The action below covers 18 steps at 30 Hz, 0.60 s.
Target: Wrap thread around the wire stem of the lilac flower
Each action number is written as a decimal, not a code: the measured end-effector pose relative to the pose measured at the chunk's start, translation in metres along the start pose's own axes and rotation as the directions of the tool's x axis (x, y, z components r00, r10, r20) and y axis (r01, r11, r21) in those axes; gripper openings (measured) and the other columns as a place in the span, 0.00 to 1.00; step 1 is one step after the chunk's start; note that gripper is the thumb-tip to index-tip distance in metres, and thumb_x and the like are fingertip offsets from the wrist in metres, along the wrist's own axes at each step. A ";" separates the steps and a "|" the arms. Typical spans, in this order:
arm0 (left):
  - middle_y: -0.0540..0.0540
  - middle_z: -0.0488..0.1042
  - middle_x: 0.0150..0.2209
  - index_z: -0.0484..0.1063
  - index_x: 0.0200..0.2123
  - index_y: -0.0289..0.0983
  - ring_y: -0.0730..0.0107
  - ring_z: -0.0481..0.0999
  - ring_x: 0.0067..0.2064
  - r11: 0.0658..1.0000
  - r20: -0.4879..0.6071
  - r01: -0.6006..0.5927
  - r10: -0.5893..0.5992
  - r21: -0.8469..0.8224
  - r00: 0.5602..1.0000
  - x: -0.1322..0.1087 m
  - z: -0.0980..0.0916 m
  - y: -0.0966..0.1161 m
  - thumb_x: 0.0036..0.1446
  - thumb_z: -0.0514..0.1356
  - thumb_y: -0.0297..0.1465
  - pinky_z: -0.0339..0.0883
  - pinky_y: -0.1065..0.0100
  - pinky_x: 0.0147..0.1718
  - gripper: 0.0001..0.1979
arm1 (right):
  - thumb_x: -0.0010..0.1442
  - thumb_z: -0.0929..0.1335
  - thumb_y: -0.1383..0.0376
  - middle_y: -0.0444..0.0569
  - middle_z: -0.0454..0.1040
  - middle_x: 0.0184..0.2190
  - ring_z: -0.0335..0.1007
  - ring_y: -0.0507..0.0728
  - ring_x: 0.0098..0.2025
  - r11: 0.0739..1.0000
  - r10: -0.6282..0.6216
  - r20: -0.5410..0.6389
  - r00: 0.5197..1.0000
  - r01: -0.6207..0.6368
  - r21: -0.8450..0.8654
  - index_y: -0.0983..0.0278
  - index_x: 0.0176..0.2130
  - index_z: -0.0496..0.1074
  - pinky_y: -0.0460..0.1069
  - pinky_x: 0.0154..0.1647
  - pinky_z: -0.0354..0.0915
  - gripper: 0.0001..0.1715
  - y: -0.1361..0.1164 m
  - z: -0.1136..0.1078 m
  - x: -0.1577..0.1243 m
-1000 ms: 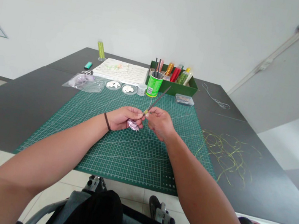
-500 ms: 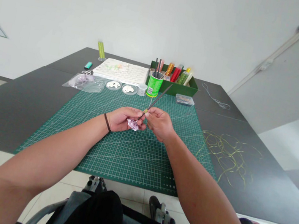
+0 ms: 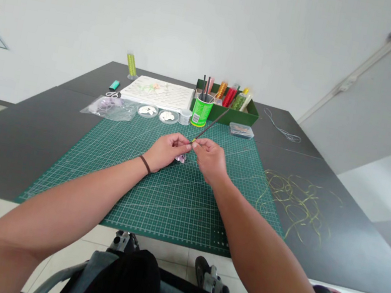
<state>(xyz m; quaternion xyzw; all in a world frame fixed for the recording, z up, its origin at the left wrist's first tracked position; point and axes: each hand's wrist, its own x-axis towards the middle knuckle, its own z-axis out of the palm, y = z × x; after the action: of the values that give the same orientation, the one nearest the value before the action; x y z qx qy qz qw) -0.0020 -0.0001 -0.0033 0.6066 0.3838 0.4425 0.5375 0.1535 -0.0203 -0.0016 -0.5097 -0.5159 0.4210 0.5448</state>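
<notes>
Over the middle of the green cutting mat [image 3: 170, 202], my left hand [image 3: 165, 150] is closed on a small pale pink fabric piece [image 3: 181, 157], which peeks out below its fingers. My right hand [image 3: 209, 159] pinches the lower end of a thin dark stick [image 3: 211, 126] that slants up and to the right. The two hands' fingertips meet where the stick reaches the fabric piece.
At the mat's far edge stand a green cup [image 3: 202, 109] with sticks, a green box [image 3: 241, 114] of bead tubes, small dishes [image 3: 158, 113], a clear bag [image 3: 109, 107] and a white board [image 3: 159, 92]. Yellow-green thread [image 3: 295, 202] lies tangled at the right.
Both hands have moved slightly away from me and up the mat. The pink piece is now more hidden under my left fingers, and the stick's tip has moved a little to the right.
</notes>
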 end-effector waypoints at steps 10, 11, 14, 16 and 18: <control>0.47 0.80 0.31 0.75 0.32 0.35 0.71 0.77 0.32 0.998 -0.032 0.026 -0.027 -0.055 0.999 0.002 -0.001 -0.002 0.50 0.70 0.39 0.70 0.66 0.36 0.14 | 0.54 0.70 0.57 0.34 0.55 0.15 0.44 0.48 0.17 0.999 -0.027 -0.006 1.000 0.027 -0.019 0.61 0.34 0.73 0.47 0.19 0.44 0.10 -0.001 0.005 -0.003; 0.47 0.80 0.31 0.75 0.32 0.35 0.71 0.77 0.32 0.998 -0.030 0.026 -0.028 -0.063 0.999 0.002 -0.001 -0.002 0.50 0.70 0.39 0.70 0.66 0.37 0.14 | 0.54 0.70 0.57 0.34 0.55 0.15 0.44 0.48 0.17 1.000 -0.024 0.000 1.000 0.024 -0.007 0.61 0.34 0.73 0.47 0.18 0.43 0.10 0.000 0.005 -0.003; 0.47 0.80 0.30 0.75 0.32 0.35 0.71 0.77 0.32 0.996 -0.027 0.027 -0.029 -0.084 0.999 0.002 -0.001 -0.001 0.48 0.71 0.41 0.70 0.65 0.37 0.16 | 0.55 0.70 0.57 0.33 0.56 0.15 0.44 0.47 0.16 0.999 -0.026 0.007 1.000 0.025 0.031 0.61 0.35 0.71 0.46 0.17 0.42 0.10 0.001 0.005 -0.003; 0.47 0.80 0.30 0.74 0.32 0.35 0.70 0.77 0.32 0.995 -0.024 0.028 -0.030 -0.093 0.999 0.001 -0.001 0.000 0.46 0.71 0.42 0.70 0.65 0.37 0.17 | 0.55 0.70 0.57 0.33 0.56 0.14 0.45 0.47 0.16 0.998 -0.026 0.007 1.000 0.025 0.055 0.61 0.34 0.70 0.46 0.17 0.43 0.10 0.002 0.005 -0.003; 0.47 0.80 0.30 0.74 0.32 0.35 0.70 0.77 0.32 0.995 -0.020 0.028 -0.030 -0.099 0.999 0.001 -0.001 0.000 0.46 0.72 0.42 0.70 0.65 0.36 0.18 | 0.55 0.70 0.57 0.33 0.56 0.14 0.46 0.47 0.16 0.997 -0.023 0.006 1.000 0.023 0.069 0.60 0.33 0.69 0.46 0.16 0.43 0.10 0.002 0.005 -0.003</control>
<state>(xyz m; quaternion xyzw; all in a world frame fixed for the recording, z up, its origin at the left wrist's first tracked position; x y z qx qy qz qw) -0.0026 0.0016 -0.0027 0.5687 0.3759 0.4597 0.5692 0.1482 -0.0222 -0.0043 -0.4831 -0.5088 0.4340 0.5651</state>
